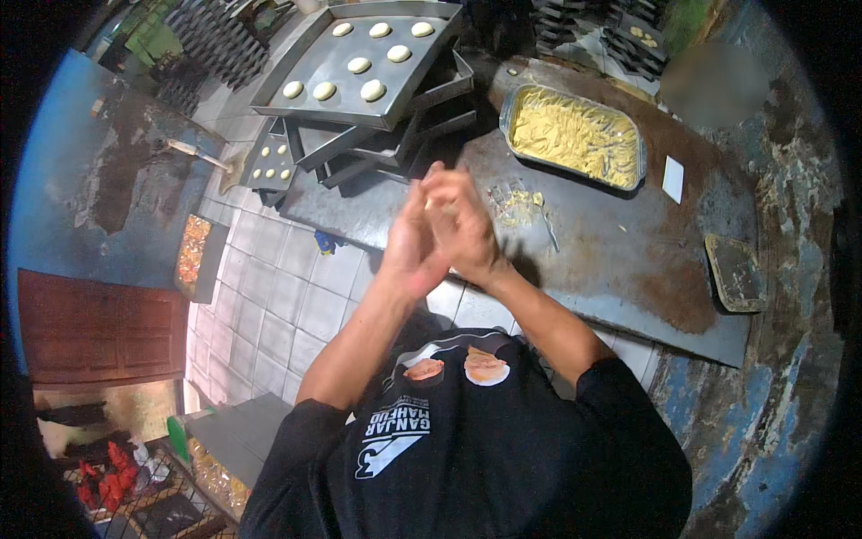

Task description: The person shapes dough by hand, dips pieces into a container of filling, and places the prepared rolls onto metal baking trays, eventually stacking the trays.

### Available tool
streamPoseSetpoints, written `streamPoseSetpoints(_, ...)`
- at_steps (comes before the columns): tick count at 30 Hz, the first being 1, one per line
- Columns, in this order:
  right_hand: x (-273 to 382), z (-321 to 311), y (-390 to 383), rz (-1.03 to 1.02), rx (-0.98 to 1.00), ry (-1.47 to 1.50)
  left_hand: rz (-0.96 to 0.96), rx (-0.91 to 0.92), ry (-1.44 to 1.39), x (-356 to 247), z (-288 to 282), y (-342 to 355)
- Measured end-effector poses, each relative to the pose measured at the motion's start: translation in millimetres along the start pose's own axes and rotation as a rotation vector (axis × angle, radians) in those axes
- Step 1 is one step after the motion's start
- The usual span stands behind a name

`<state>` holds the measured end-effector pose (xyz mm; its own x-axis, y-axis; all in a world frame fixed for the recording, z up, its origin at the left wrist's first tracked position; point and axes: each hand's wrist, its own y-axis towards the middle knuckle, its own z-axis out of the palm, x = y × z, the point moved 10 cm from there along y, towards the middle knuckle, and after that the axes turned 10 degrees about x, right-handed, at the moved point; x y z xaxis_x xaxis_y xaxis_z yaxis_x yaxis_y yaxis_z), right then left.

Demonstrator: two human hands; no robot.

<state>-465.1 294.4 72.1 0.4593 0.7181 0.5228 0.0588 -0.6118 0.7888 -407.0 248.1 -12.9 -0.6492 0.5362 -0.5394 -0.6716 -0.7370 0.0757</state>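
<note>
My left hand (410, 242) and my right hand (469, 229) are pressed palm to palm in front of me, above the near edge of the metal-topped table (620, 242). Their fingers curl over each other, and anything between the palms is hidden. Just beyond them, at the left, a metal baking tray (305, 70) rests on a stack of similar trays, with several pale round dough pieces (373, 90) spaced over it. To the right of my hands stands a deep rectangular pan (508, 117) of soft yellow mixture (570, 135). Yellow smears (514, 205) and a thin utensil (549, 226) lie between.
A white card (673, 180) and a shallow worn tray (734, 274) lie toward the table's right end. A lower tray (262, 175) of dough pieces sits at the left. White floor tiles (296, 269) show below, and a peeling wall (781, 377) borders the right.
</note>
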Motion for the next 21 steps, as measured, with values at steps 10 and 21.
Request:
streamPoseSetpoints(10,-144,155,29,1.091,-0.309,1.637,0.584,-0.046,1.571,-194,-42,15)
streamPoseSetpoints(21,-167,245,142,1.115,-0.027,1.221,0.518,0.040,1.477,-330,-100,58)
